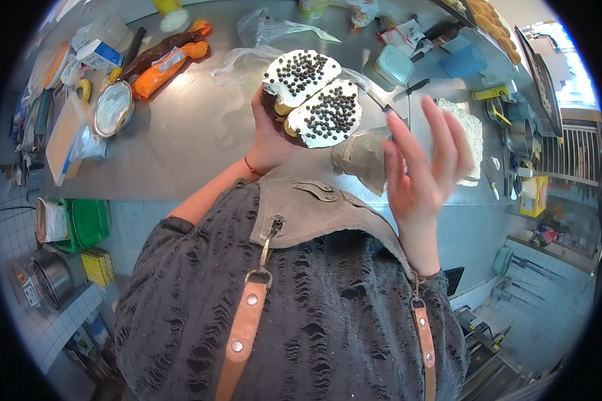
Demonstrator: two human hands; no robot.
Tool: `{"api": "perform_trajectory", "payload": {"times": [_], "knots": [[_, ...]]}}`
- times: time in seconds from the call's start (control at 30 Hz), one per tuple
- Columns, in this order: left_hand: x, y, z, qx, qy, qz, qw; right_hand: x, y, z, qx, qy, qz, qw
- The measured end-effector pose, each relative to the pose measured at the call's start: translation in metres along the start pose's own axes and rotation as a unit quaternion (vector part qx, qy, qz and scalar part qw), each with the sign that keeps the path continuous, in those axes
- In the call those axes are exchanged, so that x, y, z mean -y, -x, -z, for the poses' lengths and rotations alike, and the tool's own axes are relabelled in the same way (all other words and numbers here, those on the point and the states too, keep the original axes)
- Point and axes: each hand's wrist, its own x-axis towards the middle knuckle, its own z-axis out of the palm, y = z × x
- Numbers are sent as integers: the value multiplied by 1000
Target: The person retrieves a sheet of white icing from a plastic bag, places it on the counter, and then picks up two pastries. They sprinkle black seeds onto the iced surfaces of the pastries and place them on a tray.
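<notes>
My left hand [269,137] holds up a heart-shaped cake [312,98] above the steel counter. The cake has a brown side, white cream on top and many small dark round beads over the cream. It is tilted toward me. My right hand [421,167] is raised to the right of the cake with its fingers spread and nothing in it. A clear bag with grey contents [362,157] lies on the counter between the two hands.
The steel counter [180,140] carries orange and brown piping bags [164,60], a metal bowl with white cream [114,107], a teal lidded tub [392,67], a blue cup [463,61], a knife [408,87] and crumpled plastic film [274,30]. Pots and green bins stand low at left.
</notes>
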Motion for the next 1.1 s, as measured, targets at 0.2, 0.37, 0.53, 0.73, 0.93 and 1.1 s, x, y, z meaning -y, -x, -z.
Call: {"api": "perform_trajectory", "payload": {"times": [0.2, 0.37, 0.53, 0.73, 0.93, 1.1], "knots": [[-3, -4, 2, 7, 10, 9, 1000, -8, -1, -38, 177, -99, -40, 978], [2, -4, 5, 51, 17, 17, 998, -1, -1, -44, 214, -67, -28, 974], [7, 0, 7, 45, 43, 69, 996, 6, -4, -38, 215, -29, -19, 976], [-2, -4, 3, 35, 41, 77, 996, 14, -5, -35, 227, -21, -5, 974], [-17, -11, -9, 32, 42, 34, 998, 20, -3, -35, 228, -28, 6, 973], [-15, -8, -6, 55, 69, 58, 994, 26, -1, -35, 230, -30, 16, 973]]}}
